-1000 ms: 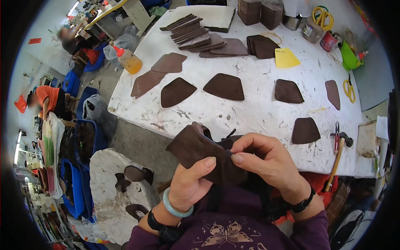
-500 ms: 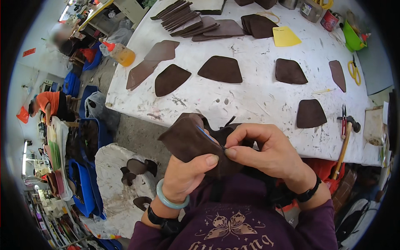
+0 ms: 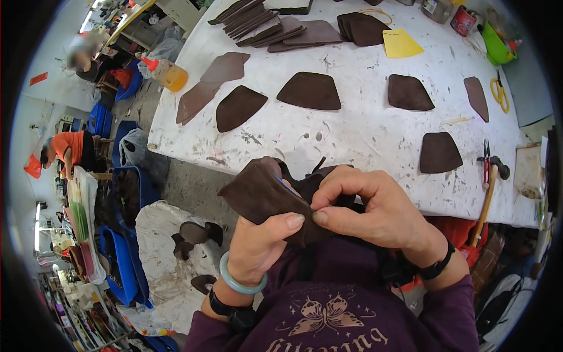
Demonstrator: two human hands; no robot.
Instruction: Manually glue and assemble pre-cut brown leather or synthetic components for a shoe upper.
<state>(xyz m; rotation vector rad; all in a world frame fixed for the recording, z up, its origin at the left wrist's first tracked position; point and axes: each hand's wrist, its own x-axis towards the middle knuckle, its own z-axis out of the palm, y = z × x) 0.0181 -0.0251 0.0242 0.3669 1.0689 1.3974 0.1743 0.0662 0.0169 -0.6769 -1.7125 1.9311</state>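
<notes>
Above my lap, in front of the table's near edge, I hold a dark brown leather piece [image 3: 255, 190] with a blue line along its edge. My left hand [image 3: 264, 240] grips it from below, the thumb lying flat on its face and the fingers hidden behind. Thumb and forefinger of my right hand [image 3: 363, 205] pinch the same piece at its right edge. Black material hangs behind it, partly covered by the right hand. Flat brown leather panels [image 3: 309, 91] lie spread on the table beyond.
The white table [image 3: 352, 141] carries stacked brown strips [image 3: 249, 20], a yellow card [image 3: 402, 43], a glue bottle [image 3: 167, 74], yellow scissors [image 3: 499, 95], red-handled pliers [image 3: 486, 167] and a hammer [image 3: 487, 199]. A covered stool [image 3: 164, 258] and blue bins [image 3: 120, 264] stand left. A person in orange [image 3: 70, 146] bends farther off.
Both hands keep their grip on the leather piece, which has shifted very slightly left. The right-hand fingertips have moved a little up and left along its edge. The view has tilted slightly.
</notes>
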